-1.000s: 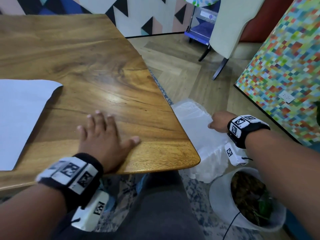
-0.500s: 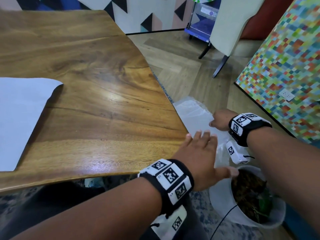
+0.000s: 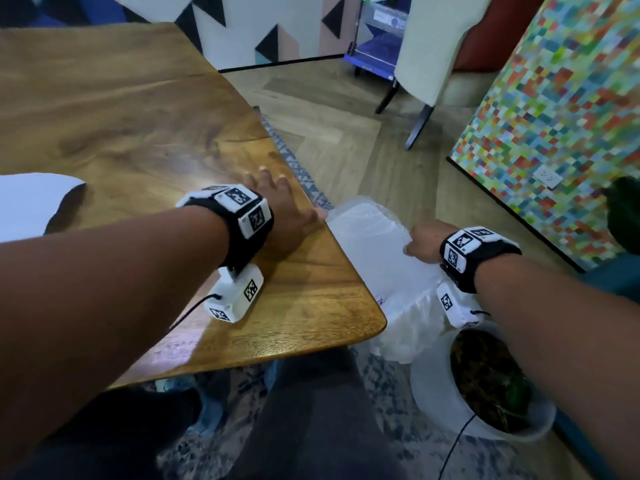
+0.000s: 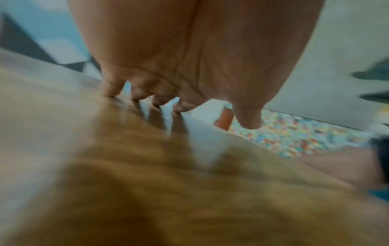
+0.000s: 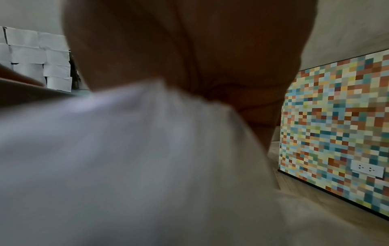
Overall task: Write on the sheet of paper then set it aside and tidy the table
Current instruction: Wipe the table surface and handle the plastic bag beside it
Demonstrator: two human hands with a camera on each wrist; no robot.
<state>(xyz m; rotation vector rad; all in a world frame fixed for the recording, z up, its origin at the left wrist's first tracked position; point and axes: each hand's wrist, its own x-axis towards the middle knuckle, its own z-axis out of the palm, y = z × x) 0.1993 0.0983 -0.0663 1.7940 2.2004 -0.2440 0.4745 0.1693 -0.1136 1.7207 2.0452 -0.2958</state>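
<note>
A white sheet of paper [image 3: 31,202] lies at the left of the wooden table [image 3: 138,116]. My left hand [image 3: 277,192] lies flat near the table's right edge, fingers straight, thumb at the edge beside a white plastic bag [image 3: 370,244]. In the left wrist view its fingertips [image 4: 134,97] touch the wood. My right hand [image 3: 424,242] grips the bag's rim just off the table's edge, below tabletop level. The bag [image 5: 126,149] fills the right wrist view under my right hand [image 5: 189,58], whose fingers are hidden.
A white pot [image 3: 485,382] holding soil and a plant stands on the floor under my right forearm. A cream chair [image 3: 429,46] and a blue shelf unit stand behind. A mosaic panel [image 3: 554,133] closes off the right. My knees are under the table's front edge.
My left hand swept from the table's front right off past the corner towards the bag, and now lies on the table further back by the right edge. The right hand kept hold of the bag.
</note>
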